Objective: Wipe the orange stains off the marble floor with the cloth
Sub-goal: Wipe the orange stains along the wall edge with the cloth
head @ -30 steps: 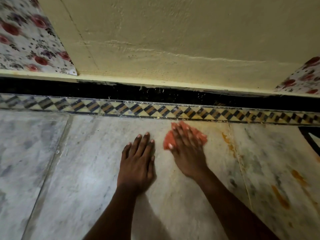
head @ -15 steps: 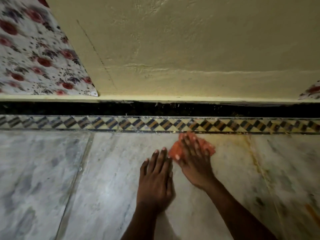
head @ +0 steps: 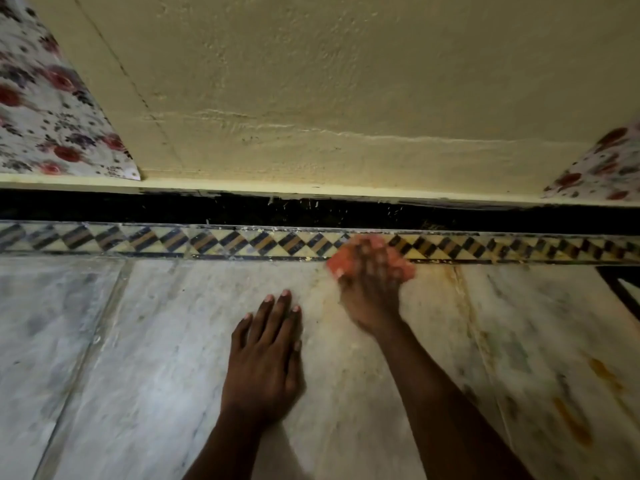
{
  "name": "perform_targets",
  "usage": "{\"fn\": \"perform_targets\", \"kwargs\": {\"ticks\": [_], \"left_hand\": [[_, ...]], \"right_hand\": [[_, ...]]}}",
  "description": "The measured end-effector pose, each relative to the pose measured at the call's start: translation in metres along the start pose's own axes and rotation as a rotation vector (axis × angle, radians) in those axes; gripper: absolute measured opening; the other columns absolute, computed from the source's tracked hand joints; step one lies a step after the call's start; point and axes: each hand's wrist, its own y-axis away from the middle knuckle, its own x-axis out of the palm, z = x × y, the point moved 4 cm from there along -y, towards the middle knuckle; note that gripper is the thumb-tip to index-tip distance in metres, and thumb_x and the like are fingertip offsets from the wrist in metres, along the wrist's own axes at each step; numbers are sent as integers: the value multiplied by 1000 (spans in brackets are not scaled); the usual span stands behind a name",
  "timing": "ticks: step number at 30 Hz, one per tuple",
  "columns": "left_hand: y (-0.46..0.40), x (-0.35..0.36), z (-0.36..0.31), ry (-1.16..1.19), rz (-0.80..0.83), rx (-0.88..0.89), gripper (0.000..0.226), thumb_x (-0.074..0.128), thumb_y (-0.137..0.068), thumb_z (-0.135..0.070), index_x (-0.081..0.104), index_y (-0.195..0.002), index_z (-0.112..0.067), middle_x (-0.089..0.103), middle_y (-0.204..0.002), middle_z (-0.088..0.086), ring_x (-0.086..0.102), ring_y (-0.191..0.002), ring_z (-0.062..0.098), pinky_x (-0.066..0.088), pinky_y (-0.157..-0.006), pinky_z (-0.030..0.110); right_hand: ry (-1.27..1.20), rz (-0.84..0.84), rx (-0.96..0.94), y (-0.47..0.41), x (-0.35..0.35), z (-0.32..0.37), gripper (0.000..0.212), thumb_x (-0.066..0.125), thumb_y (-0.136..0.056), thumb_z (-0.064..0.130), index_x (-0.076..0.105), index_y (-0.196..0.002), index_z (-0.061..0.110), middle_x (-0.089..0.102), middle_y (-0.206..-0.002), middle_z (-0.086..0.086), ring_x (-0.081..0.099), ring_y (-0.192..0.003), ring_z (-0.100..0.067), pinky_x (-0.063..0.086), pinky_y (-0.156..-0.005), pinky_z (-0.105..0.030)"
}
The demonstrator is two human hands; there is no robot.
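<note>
A: Grip status?

B: Right hand [head: 367, 292] pressed palm-down on the orange cloth [head: 337, 263], fingers spread over it. Motion-blurred, so how tightly it's clamped — can't tell. Cloth pokes out on the thumb side and past the fingertips.

A: Left?

B: Left hand [head: 265, 362] flat on the marble floor [head: 156, 341], fingers together, holding nothing. Sits nearer the person than the cloth hand and to its left, apart from it.

A: Containers?

B: None in view.

A: Edges?

B: Cloth is right at the far limit of the slab, fingertips overlapping the patterned border strip [head: 173, 240]. Just beyond that, a black band [head: 242, 209], then the yellow wall [head: 346, 98]. Floor open to the left of the grip and back toward the person.

A: Stains?

B: Faint orange streak [head: 450, 275] just right of the cloth along a tile joint. Stronger orange stains [head: 571, 420] well right and nearer the person, untouched.

A: Obstructions?

B: Dark curved object [head: 620, 289] at the right frame edge, can't identify. Floral sheets [head: 52, 109] on the wall at both upper corners, well clear.
</note>
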Motion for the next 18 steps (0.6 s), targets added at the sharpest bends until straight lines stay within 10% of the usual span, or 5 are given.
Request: {"fn": "perform_targets", "kwargs": {"ticks": [4, 11, 18], "left_hand": [[1, -2, -1, -25, 3, 5, 61, 25, -106, -43, 30, -165, -27, 11, -177, -6, 8, -164, 17, 15, -128, 46], [0, -1, 0, -16, 5, 10, 62, 21, -108, -46, 24, -167, -28, 10, -177, -5, 3, -164, 16, 14, -129, 47], [0, -3, 0, -25, 27, 16, 63, 17, -107, -48, 20, -168, -29, 5, -177, -7, -1, -164, 15, 15, -129, 49]], "right_hand": [[51, 31, -294, 76, 12, -38, 69, 23, -106, 63, -13, -164, 50, -32, -168, 25, -29, -158, -11, -15, -128, -44], [-80, -127, 481, 1, -32, -112, 73, 21, -108, 59, -1, -170, 27, -12, -179, 1, -11, -164, -30, 0, -130, -62], [75, 109, -164, 52, 7, -13, 78, 19, -108, 64, -25, -164, 31, -34, -172, 7, -36, -157, -26, -19, -126, -56]]}}
